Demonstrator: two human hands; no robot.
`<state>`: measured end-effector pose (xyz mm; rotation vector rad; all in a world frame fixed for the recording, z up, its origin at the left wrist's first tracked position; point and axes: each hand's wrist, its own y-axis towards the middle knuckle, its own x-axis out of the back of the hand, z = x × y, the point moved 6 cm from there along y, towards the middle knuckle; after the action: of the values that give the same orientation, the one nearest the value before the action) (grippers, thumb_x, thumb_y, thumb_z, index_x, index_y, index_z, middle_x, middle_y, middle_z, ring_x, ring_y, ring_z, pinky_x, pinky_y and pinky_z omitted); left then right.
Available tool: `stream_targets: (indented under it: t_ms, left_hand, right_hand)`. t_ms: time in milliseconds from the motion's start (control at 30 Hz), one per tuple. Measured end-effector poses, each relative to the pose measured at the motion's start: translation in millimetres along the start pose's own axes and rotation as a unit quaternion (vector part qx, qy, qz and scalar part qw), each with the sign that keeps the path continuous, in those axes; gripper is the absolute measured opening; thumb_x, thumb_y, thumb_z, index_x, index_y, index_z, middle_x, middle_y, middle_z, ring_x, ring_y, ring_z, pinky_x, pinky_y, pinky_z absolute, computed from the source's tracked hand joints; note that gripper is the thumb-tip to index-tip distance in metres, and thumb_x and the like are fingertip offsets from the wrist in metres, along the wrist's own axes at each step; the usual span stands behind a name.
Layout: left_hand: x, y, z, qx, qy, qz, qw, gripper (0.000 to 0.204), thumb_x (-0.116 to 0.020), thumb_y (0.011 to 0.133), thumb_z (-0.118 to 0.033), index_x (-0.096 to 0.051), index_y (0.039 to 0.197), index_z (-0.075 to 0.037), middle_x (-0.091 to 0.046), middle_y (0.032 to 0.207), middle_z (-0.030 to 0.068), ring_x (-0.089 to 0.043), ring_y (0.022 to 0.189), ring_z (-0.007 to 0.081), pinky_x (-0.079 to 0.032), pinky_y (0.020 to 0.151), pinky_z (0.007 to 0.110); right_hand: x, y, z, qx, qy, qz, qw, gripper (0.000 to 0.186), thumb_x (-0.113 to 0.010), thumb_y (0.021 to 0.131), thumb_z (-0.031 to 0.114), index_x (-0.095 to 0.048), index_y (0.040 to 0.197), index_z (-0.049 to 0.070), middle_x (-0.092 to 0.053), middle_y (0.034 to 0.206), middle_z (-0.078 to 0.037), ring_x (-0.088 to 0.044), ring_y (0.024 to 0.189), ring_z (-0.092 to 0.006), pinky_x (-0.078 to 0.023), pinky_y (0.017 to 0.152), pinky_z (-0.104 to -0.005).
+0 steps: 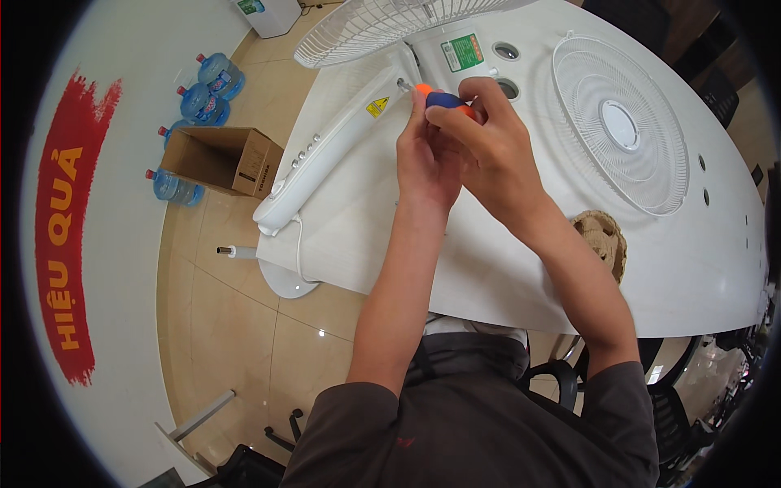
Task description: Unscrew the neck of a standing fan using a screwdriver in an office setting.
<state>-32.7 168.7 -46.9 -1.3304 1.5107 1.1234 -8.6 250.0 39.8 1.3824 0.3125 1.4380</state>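
Observation:
A screwdriver (443, 101) with an orange and blue handle points left toward the top of a white fan body (333, 150). My right hand (500, 150) is closed round its handle. Just below, my left hand (427, 163) has its thumb and fingers closed at the front of the handle, by the shaft. The fan body lies on its side across the white table (480, 252), with several buttons and a yellow warning label. At its upper end, a white wire fan grille (366, 32) stands tilted. My hands partly hide the screwdriver and the motor end.
Another round white grille (620, 126) lies on the table at right, beside crumpled brown packing (600, 236). A white round base (286, 281) and a metal-tipped pole (236, 252) show past the left table edge. An open cardboard box (220, 159) and several blue water bottles (203, 106) stand on the floor.

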Motion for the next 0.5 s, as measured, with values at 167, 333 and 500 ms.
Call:
stream_targets:
  t_ms: [167,333,500]
  left_hand:
    - [16,-3,-3,-0.065,0.053,-0.077,0.993,0.034,-0.049,0.103,-0.028,-0.054,0.119,0.002,-0.062,0.107,0.0119,-0.063,0.099,0.0224,-0.052,0.092,0.032]
    - [23,0,5,-0.032,-0.084,-0.068,0.994,0.036,-0.048,0.103,-0.029,-0.053,0.121,0.002,-0.061,0.108,0.0123,-0.063,0.099,0.0238,-0.051,0.093,0.034]
    - [8,-1,-4,-0.006,0.047,-0.091,0.995,0.035,-0.044,0.105,-0.034,-0.056,0.112,-0.002,-0.063,0.101,0.0092,-0.064,0.095,0.0216,-0.054,0.086,0.034]
  right_hand:
    - [9,-6,6,-0.153,0.017,-0.005,0.988,0.024,-0.071,0.082,0.008,-0.06,0.102,-0.001,-0.052,0.097,-0.019,-0.062,0.076,-0.0351,-0.051,0.06,-0.0402]
    - [-2,-3,-2,-0.115,0.0,0.006,0.993,0.026,-0.072,0.084,0.012,-0.058,0.101,-0.003,-0.052,0.092,-0.017,-0.06,0.073,-0.0347,-0.05,0.06,-0.0404]
    - [0,4,-8,-0.044,-0.014,-0.005,0.999,0.022,-0.071,0.081,0.008,-0.06,0.098,-0.002,-0.054,0.096,-0.015,-0.057,0.079,-0.0316,-0.05,0.067,-0.039]
